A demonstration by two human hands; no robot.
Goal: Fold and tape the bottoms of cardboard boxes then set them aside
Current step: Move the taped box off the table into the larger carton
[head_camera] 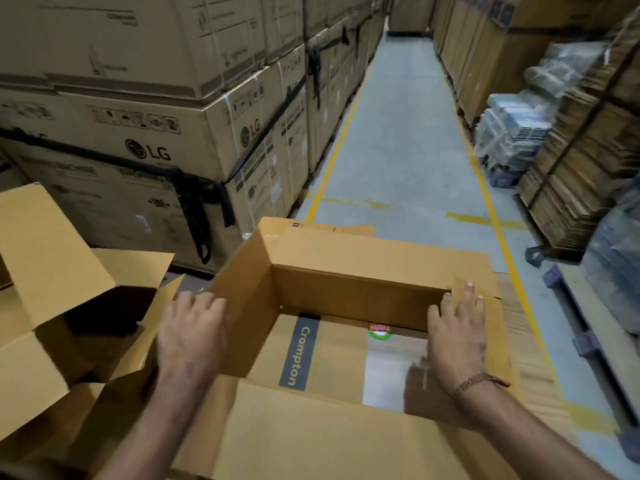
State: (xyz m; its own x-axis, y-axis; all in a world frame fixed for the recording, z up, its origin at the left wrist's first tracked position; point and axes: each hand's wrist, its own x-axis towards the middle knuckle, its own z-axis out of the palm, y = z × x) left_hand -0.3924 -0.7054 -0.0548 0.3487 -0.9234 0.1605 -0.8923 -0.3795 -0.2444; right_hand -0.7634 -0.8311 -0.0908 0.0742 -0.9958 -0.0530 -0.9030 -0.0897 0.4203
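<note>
An open brown cardboard box (346,261) stands in front of me with its flaps spread outward. Through its opening I see a "Crompton" printed panel (299,355) and a round red and green sticker (379,331) below. My left hand (190,330) lies on the box's left flap with fingers spread and relaxed. My right hand (457,327) presses flat against the right flap, fingers straight and pointing away from me. A thread bracelet circles the right wrist.
Another opened cardboard box (62,258) sits at my left. Stacked LG cartons (149,133) wall off the left side. An aisle floor with yellow lines (408,161) runs ahead. Flattened cardboard stacks (581,161) and plastic-wrapped bundles (516,129) line the right.
</note>
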